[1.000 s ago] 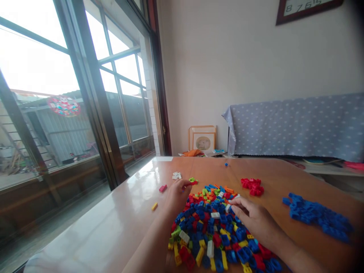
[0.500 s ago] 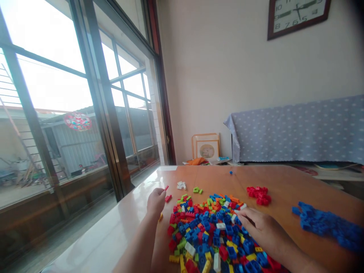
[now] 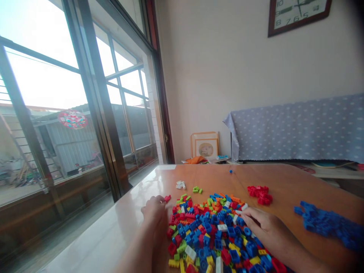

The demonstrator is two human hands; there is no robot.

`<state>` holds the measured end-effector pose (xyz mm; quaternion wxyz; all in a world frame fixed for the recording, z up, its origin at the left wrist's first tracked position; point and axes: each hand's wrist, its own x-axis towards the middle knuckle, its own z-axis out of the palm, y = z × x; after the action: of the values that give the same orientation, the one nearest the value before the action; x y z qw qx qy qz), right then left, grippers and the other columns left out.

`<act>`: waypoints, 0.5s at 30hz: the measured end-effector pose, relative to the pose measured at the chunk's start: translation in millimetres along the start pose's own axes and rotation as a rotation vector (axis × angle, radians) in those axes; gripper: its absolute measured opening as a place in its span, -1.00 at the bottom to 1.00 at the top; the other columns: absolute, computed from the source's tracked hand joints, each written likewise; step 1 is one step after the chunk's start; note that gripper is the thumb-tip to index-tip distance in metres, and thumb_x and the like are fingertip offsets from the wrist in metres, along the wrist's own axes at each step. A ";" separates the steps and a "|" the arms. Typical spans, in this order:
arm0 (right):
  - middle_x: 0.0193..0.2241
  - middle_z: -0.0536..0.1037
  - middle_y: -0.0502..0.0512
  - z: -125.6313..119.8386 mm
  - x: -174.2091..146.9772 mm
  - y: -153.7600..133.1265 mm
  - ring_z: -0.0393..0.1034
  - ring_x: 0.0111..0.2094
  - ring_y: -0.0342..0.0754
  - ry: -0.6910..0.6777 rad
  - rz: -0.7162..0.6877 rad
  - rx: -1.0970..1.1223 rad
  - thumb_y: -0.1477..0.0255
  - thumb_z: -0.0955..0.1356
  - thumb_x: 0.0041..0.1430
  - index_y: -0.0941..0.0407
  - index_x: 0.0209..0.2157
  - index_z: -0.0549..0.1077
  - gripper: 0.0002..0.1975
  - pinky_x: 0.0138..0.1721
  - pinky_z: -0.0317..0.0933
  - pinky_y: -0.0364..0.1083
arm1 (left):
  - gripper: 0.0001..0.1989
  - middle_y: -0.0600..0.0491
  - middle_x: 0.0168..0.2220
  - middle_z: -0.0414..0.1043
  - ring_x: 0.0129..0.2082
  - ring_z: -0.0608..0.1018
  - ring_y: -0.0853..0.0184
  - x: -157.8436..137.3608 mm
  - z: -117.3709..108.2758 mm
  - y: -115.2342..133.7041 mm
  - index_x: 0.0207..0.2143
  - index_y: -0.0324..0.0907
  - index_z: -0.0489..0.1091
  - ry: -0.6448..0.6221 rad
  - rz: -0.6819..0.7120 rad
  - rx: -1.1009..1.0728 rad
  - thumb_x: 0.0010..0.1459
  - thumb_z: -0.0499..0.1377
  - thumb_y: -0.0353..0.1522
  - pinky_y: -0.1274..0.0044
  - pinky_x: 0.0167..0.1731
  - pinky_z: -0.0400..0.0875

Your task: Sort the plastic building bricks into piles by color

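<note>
A pile of mixed toy bricks [image 3: 207, 231] in red, blue, green, yellow, orange and white covers the near middle of the table. Left of its far edge, my left hand [image 3: 153, 209] is low over the table, fingers closed at a small red toy brick [image 3: 167, 198]. Its fingertips are partly hidden behind the hand. On the pile's right side lies my right hand [image 3: 258, 223], thumb and forefinger pinched on what looks like a small white toy brick [image 3: 239, 212].
Beyond the pile lie small groups of white bricks [image 3: 180, 185] and green bricks [image 3: 197, 189]. To the right are red bricks [image 3: 260, 194] and a large heap of blue bricks [image 3: 327, 223]. One blue piece [image 3: 231, 171] sits near the table's far edge.
My left hand has lowered towards the table beside the red brick, bringing down the red brick it held. My right hand stays at the pile's right side, nearly unmoved.
</note>
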<state>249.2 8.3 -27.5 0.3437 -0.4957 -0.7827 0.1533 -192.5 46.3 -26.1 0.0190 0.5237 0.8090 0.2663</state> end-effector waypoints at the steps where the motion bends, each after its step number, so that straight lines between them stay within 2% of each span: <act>1: -0.28 0.67 0.06 0.0 -0.1 0.2 0.55 -0.25 0.06 -0.005 0.002 0.003 0.11 0.22 0.36 -0.03 -0.29 0.56 -0.64 -0.18 0.36 -0.09 | -0.81 -0.01 -0.17 0.59 -0.08 0.55 0.05 -0.4 0.9 0.1 -0.27 0.00 0.59 -0.005 -0.004 0.015 0.12 0.25 -0.17 0.39 -0.15 0.26; 4: -0.27 0.66 0.06 -0.5 -0.5 -0.9 0.55 -0.22 0.06 -0.009 0.004 0.009 0.13 0.23 0.37 -0.03 -0.28 0.55 -0.66 -0.16 0.35 -0.09 | -0.78 -0.04 -0.12 0.60 -0.03 0.54 0.01 -0.7 3.5 -0.9 -0.19 0.00 0.58 -0.003 -0.031 0.049 0.15 0.20 -0.21 0.36 -0.11 0.25; 8: -0.28 0.66 0.06 -2.3 -1.3 -4.0 0.54 -0.23 0.06 -0.022 0.013 0.015 0.13 0.22 0.37 -0.02 -0.30 0.54 -0.65 -0.19 0.33 -0.10 | -0.65 -0.12 -0.01 0.58 0.03 0.53 0.01 0.9 4.9 -4.0 -0.02 -0.04 0.52 0.012 -0.052 0.072 0.20 0.07 -0.36 0.31 -0.10 0.22; 15: -0.28 0.66 0.08 -3.9 -2.3 -8.7 0.54 -0.24 0.07 -0.007 0.013 0.016 0.11 0.21 0.37 -0.01 -0.28 0.54 -0.64 -0.21 0.33 -0.09 | -0.79 -0.09 -0.17 0.61 -0.09 0.55 0.02 -4.0 3.3 3.2 -0.25 -0.05 0.55 -0.014 -0.009 0.113 0.15 0.12 -0.32 0.32 -0.11 0.21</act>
<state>246.6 1.9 -20.5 0.3438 -0.4976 -0.7793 0.1637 -187.0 45.2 -28.4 -0.0036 0.5223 0.8249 0.2164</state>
